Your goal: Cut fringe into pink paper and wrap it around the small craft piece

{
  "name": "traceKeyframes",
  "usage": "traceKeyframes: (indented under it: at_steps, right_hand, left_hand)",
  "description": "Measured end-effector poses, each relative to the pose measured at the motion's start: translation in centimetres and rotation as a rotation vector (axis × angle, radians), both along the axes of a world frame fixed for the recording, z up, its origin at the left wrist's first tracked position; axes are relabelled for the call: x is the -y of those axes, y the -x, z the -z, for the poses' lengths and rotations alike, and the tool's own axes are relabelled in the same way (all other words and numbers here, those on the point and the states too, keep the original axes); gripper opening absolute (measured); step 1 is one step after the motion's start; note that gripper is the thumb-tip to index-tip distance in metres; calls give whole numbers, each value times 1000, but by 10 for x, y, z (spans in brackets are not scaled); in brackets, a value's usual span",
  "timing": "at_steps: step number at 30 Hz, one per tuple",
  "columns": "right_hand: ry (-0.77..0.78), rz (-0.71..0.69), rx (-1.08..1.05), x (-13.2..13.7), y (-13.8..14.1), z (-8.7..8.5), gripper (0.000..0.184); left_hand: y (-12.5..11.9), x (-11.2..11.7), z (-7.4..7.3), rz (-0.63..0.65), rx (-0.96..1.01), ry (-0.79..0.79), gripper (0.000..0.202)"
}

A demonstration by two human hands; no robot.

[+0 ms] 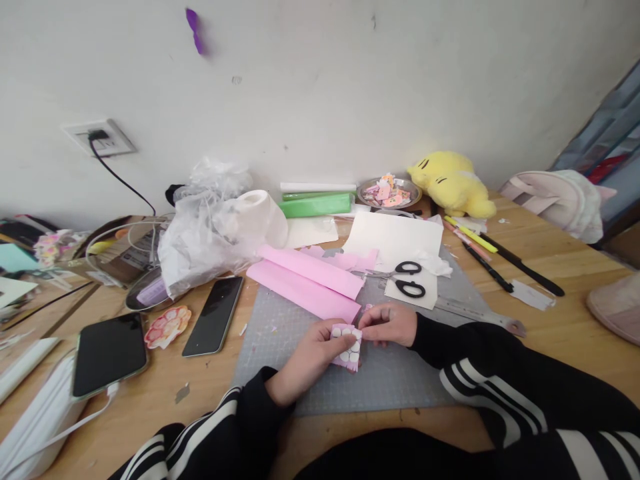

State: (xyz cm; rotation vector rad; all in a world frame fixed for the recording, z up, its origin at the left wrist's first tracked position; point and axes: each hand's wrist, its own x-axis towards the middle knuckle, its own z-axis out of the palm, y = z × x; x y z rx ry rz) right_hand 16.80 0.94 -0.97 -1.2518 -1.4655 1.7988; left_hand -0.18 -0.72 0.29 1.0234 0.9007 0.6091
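Note:
Between the thumb and fingers of my left hand [316,351] is a small pink paper square [345,362] with several white round pads on its face. The fingertips of my right hand [389,325] are pinched at the square's upper right edge; whether they grip the edge or a tiny bit on it is too small to tell. Both hands are over the grey cutting mat [385,387]. Just beyond them lie folded sheets of pink paper [305,287]. Black-handled scissors [407,279] rest on white paper behind my right hand.
A metal ruler [467,310] lies right of my right hand. Pens [473,237] and a yellow plush toy [453,183] are at the back right, near a bowl [367,200] of paper pieces. Left are two phones [215,317], a plastic bag [193,243] and a tissue roll [263,217].

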Motion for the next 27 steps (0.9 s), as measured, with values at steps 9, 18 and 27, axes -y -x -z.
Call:
traceKeyframes:
  at_steps: [9,18,27]
  right_hand:
    - [10,-32,-14,-1,-1,-1,24]
    - [8,-37,-23,-1,-2,1,26]
    - [17,-41,-14,-1,-1,1,26]
  left_hand:
    - [-1,1,-5,-28,-36,15,22]
    - [0,0,-1,-19,-13,-3,22]
    - [1,0,3,5,-26,-35,26]
